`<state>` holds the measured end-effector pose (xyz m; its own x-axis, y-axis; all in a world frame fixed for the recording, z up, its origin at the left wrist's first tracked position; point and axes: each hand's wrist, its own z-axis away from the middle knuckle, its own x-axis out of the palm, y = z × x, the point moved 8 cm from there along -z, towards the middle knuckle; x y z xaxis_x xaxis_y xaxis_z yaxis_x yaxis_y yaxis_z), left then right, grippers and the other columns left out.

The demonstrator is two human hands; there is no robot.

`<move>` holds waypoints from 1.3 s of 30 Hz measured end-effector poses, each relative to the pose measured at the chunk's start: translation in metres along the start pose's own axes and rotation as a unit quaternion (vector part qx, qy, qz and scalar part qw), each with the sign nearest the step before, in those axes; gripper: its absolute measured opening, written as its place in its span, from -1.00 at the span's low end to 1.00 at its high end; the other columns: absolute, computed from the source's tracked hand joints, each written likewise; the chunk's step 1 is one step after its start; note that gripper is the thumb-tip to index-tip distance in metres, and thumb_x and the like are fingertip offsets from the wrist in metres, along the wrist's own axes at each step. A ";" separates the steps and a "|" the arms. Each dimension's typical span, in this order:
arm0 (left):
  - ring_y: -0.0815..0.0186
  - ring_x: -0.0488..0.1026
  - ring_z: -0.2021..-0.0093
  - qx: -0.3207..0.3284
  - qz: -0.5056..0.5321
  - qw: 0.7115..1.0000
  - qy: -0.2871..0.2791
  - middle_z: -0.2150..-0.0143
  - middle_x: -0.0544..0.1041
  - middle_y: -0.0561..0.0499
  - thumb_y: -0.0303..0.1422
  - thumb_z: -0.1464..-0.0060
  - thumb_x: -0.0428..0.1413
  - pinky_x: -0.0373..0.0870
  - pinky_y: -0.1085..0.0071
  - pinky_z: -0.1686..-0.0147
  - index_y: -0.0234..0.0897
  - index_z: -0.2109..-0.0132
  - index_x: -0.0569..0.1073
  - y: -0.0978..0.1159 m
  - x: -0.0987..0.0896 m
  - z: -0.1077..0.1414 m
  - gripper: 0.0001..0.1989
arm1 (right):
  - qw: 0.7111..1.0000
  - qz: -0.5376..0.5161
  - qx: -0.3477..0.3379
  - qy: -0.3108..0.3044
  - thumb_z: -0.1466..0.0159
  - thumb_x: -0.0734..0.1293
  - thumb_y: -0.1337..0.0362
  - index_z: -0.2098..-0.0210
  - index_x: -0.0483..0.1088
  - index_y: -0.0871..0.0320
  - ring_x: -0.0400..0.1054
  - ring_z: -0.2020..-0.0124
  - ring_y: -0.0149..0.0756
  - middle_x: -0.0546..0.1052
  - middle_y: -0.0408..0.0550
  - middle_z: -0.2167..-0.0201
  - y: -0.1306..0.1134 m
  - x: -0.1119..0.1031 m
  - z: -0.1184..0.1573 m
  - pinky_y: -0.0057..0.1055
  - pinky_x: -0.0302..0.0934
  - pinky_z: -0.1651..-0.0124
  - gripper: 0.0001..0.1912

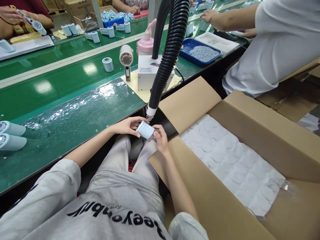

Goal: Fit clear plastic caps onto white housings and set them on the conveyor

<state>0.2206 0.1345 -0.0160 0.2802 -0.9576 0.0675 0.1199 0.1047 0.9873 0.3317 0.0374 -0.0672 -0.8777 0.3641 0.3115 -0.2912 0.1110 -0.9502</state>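
Over my lap I hold a light-blue cylindrical casing (pixel 145 130) tilted between both hands. My left hand (pixel 128 126) is closed around its left end, with thumb below and fingers above. At its right end, my right hand (pixel 161 137) is closed with the fingertips pinching the edge, where something clear or shiny shows. Just above the casing hangs the white and metal nozzle (pixel 151 112) of a black corrugated hose (pixel 168 50). Whether the nozzle touches the casing or my fingers, I cannot tell.
An open cardboard box (pixel 200 180) with white wrapped contents stands to my right. The green bench (pixel 75 116) carries light-blue casings (pixel 12 141), a handheld fan (pixel 126 56), a white machine box (pixel 147 78) and a pink-lidded bottle (pixel 145 45). A blue tray (pixel 200 51) lies beyond, near a co-worker's arm (pixel 232 20).
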 end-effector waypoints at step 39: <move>0.05 0.41 -0.29 0.082 -0.084 0.993 -0.001 -0.32 0.42 -0.20 -0.43 0.09 0.43 0.43 0.15 -0.20 -0.09 -0.27 0.43 0.034 0.034 0.066 -0.24 | 0.928 0.258 -0.250 -0.102 -0.29 0.43 0.01 -0.01 0.37 -0.01 0.42 -0.08 -0.01 0.48 0.08 -0.04 -0.061 0.030 0.065 0.03 0.37 -0.11 -0.62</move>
<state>0.1711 0.0879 0.0294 0.2666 -0.9586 -0.1004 0.0089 -0.1017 0.9948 0.2988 -0.0184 0.0007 -0.9199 0.3104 -0.2398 0.3559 0.4038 -0.8428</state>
